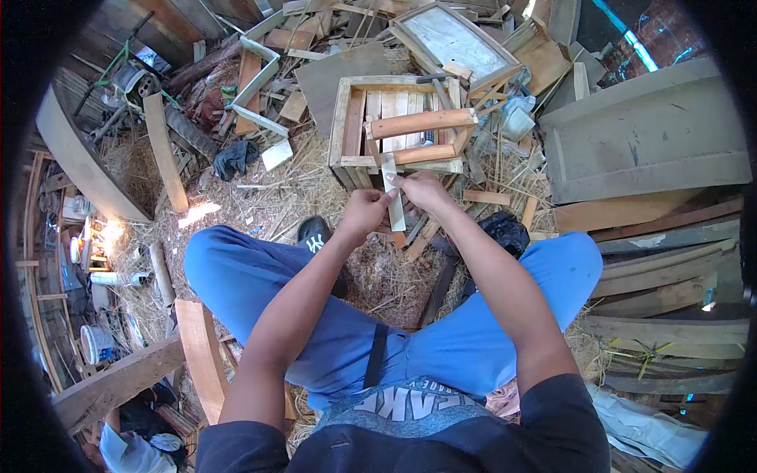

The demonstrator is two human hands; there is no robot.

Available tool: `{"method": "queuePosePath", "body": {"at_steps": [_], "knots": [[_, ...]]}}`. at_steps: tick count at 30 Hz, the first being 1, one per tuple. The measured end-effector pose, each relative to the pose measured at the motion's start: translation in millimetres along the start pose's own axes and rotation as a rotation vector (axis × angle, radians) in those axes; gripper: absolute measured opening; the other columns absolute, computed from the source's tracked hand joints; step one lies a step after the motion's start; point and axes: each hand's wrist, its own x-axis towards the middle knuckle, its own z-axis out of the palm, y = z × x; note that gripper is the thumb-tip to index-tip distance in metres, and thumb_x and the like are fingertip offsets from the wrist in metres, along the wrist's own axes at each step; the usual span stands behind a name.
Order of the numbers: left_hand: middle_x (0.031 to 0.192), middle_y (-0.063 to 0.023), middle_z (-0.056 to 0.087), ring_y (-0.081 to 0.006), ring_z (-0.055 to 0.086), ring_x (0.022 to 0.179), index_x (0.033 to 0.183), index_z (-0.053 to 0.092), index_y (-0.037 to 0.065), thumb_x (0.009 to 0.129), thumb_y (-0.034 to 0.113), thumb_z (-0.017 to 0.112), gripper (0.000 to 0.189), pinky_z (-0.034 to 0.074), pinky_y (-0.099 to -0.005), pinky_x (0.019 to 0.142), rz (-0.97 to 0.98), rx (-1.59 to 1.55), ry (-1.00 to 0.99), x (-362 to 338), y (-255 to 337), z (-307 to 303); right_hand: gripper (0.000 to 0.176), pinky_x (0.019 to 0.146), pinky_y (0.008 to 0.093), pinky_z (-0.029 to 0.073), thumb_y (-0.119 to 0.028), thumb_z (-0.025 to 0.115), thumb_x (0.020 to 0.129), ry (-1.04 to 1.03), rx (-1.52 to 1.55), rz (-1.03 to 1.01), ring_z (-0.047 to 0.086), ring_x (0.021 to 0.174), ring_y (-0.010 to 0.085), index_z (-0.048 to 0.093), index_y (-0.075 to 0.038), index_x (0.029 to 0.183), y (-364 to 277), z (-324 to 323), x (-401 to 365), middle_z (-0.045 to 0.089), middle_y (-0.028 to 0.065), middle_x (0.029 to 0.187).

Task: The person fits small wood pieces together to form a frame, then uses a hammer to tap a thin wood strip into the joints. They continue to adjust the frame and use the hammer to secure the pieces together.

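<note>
Between my knees, my left hand (pixel 367 211) and my right hand (pixel 420 191) meet at a narrow, pale, flat strip (pixel 397 217). The fingers of both hands are closed on it, left around its middle and right just above. Its material is hard to make out. Just beyond my hands stands a slatted wooden crate (pixel 337 126). A small wooden frame with two reddish-brown bars (pixel 422 124) rests on the crate, close to the strip's upper end. What looks like a hammer (pixel 443 96) lies across the crate's far right side.
Straw and wood scraps cover the ground. A framed panel (pixel 453 43) lies behind the crate. Large boards (pixel 631 134) and stacked planks (pixel 670 268) are on the right. A curved board (pixel 164 154) leans at left, and a beam (pixel 118 382) crosses lower left.
</note>
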Motion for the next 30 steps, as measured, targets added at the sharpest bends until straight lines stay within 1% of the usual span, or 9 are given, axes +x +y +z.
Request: {"method": "queuePosePath", "body": {"at_steps": [6, 8, 15, 18, 20, 23, 24, 25, 30], "knots": [[0.086, -0.0148, 0.072, -0.0236, 0.073, 0.068, 0.108, 0.066, -0.007, 0.104, 0.032, 0.062, 0.04, 0.063, -0.039, 0.057, -0.02, 0.017, 0.011, 0.9, 2.2, 5.1, 0.054, 0.049, 0.0327, 0.049, -0.051, 0.075, 0.091, -0.032, 0.04, 0.058, 0.065, 0.059, 0.0172, 0.073, 0.003, 0.09, -0.5, -4.1, -4.4, 0.069, 0.0088, 0.074], [0.085, -0.0149, 0.072, -0.024, 0.073, 0.068, 0.108, 0.066, -0.008, 0.104, 0.032, 0.062, 0.04, 0.063, -0.0389, 0.057, -0.043, -0.011, 0.004, 0.7, 4.3, 6.6, 0.049, 0.045, 0.0335, 0.05, -0.045, 0.075, 0.091, 0.008, 0.105, 0.038, 0.062, 0.053, 0.0181, 0.069, 0.002, 0.078, -2.6, -2.2, -9.4, 0.065, 0.0081, 0.069], [0.087, -0.0175, 0.071, -0.027, 0.074, 0.07, 0.112, 0.064, -0.01, 0.104, 0.03, 0.061, 0.041, 0.064, -0.0405, 0.055, -0.024, -0.016, -0.023, 4.8, 0.3, 1.7, 0.052, 0.045, 0.0318, 0.051, -0.049, 0.077, 0.089, 0.03, 0.082, -0.021, 0.064, 0.055, 0.0167, 0.064, -0.001, 0.074, 11.5, -2.3, -1.1, 0.065, 0.0073, 0.069], [0.089, -0.0193, 0.071, -0.0283, 0.073, 0.07, 0.114, 0.063, -0.013, 0.104, 0.03, 0.061, 0.044, 0.065, -0.0417, 0.056, -0.014, -0.008, -0.016, -0.1, 5.5, 2.1, 0.053, 0.046, 0.0318, 0.052, -0.051, 0.077, 0.089, 0.018, 0.085, -0.109, 0.065, 0.055, 0.0172, 0.063, -0.001, 0.075, 16.6, -2.7, 1.6, 0.066, 0.0083, 0.071], [0.089, -0.0203, 0.07, -0.029, 0.073, 0.07, 0.115, 0.062, -0.014, 0.104, 0.03, 0.061, 0.045, 0.066, -0.0423, 0.056, 0.0, 0.007, -0.001, -2.6, 8.5, 2.6, 0.058, 0.053, 0.0314, 0.051, -0.057, 0.073, 0.09, -0.026, 0.099, 0.001, 0.066, 0.06, 0.0162, 0.07, 0.001, 0.092, 13.8, -5.7, -3.4, 0.068, 0.0067, 0.076], [0.089, -0.0212, 0.07, -0.0295, 0.073, 0.069, 0.116, 0.061, -0.015, 0.104, 0.031, 0.061, 0.047, 0.066, -0.0429, 0.057, -0.013, 0.02, -0.021, -1.8, 8.5, 1.5, 0.059, 0.052, 0.0304, 0.052, -0.06, 0.07, 0.092, -0.032, 0.154, 0.058, 0.066, 0.059, 0.0167, 0.065, -0.001, 0.09, 10.1, -11.8, -15.6, 0.066, 0.0063, 0.074], [0.088, -0.0195, 0.071, -0.0282, 0.073, 0.067, 0.111, 0.062, -0.013, 0.104, 0.029, 0.061, 0.043, 0.065, -0.0409, 0.054, -0.017, -0.006, -0.017, -0.7, 7.2, 2.0, 0.059, 0.052, 0.0304, 0.052, -0.06, 0.07, 0.092, -0.03, 0.155, 0.059, 0.066, 0.059, 0.0167, 0.065, -0.001, 0.09, 10.7, -14.5, -18.0, 0.066, 0.0063, 0.074], [0.087, -0.0179, 0.071, -0.0269, 0.074, 0.066, 0.105, 0.063, -0.011, 0.104, 0.028, 0.061, 0.039, 0.064, -0.0389, 0.052, -0.021, -0.03, -0.013, 0.5, 5.8, 2.4, 0.063, 0.051, 0.0308, 0.052, -0.061, 0.071, 0.091, -0.031, 0.162, 0.069, 0.066, 0.06, 0.0175, 0.064, 0.001, 0.093, 11.7, -17.3, -20.4, 0.065, 0.007, 0.075], [0.086, -0.018, 0.071, -0.0268, 0.074, 0.066, 0.103, 0.064, -0.01, 0.104, 0.029, 0.061, 0.039, 0.064, -0.0388, 0.052, -0.018, -0.014, -0.012, 3.8, 1.8, 1.0, 0.069, 0.051, 0.0313, 0.053, -0.064, 0.07, 0.09, -0.044, 0.163, 0.08, 0.067, 0.062, 0.0191, 0.065, 0.004, 0.097, 23.7, -35.2, -35.2, 0.064, 0.0087, 0.076]]}}
